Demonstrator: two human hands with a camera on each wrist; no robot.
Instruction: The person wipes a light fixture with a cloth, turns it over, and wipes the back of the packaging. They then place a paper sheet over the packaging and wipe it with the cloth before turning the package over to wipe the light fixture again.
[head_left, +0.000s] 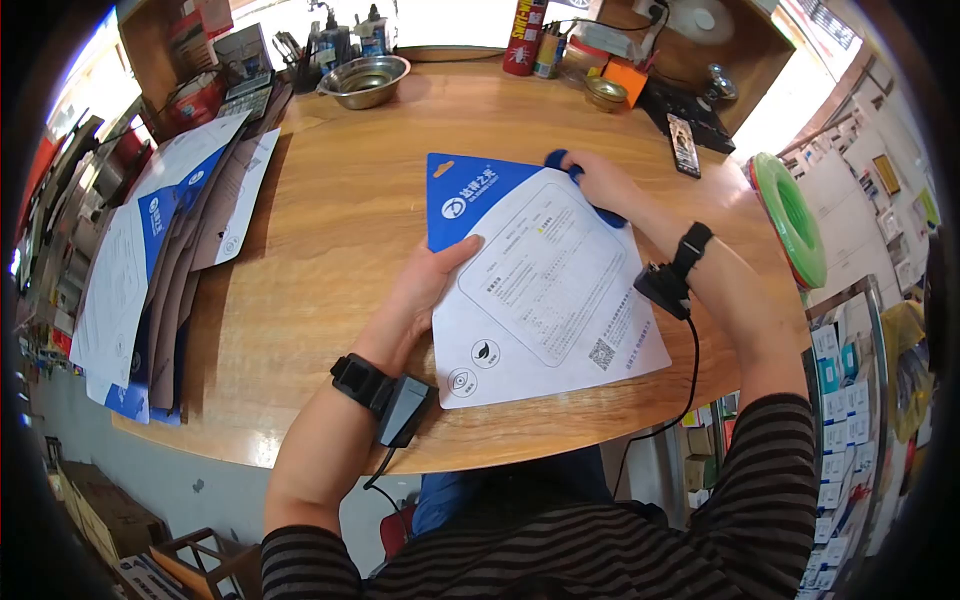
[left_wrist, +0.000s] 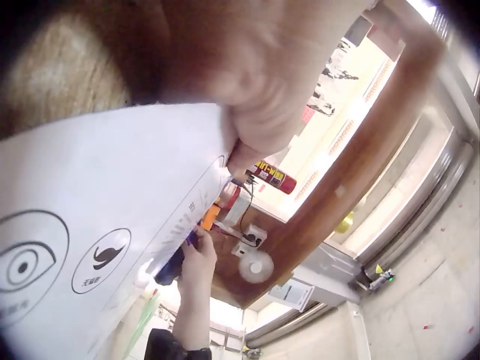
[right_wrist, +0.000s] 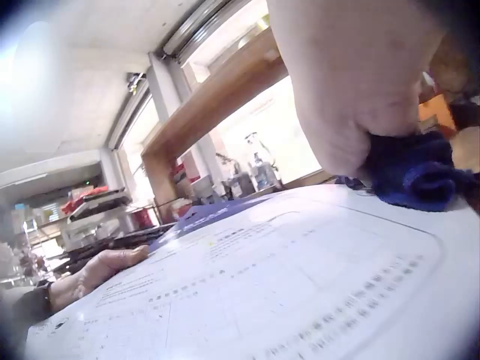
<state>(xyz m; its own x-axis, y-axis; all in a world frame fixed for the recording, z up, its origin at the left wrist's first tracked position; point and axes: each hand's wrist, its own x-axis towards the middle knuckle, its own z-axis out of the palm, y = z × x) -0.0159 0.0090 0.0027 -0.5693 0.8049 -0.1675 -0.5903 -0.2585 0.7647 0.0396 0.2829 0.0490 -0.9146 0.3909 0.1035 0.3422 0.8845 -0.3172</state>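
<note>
A white and blue printed packet (head_left: 545,280) is held tilted above the wooden table. The left hand (head_left: 430,285) grips its left edge, thumb on the printed face, other fingers hidden behind. At the upper right edge, the right hand (head_left: 600,185) holds a dark blue cloth (head_left: 610,216) against the packet. In the right wrist view the cloth (right_wrist: 420,172) is bunched under the right hand (right_wrist: 360,90) on the white face (right_wrist: 300,262). The left wrist view shows the left thumb (left_wrist: 244,154) over the packet's edge.
Similar packets (head_left: 120,280) stand stacked at the table's left. A metal bowl (head_left: 366,82), a red spray can (head_left: 524,38), a small brass bowl (head_left: 605,93) and a phone (head_left: 683,146) lie along the back. Green coiled tubing (head_left: 790,220) hangs beside the right edge.
</note>
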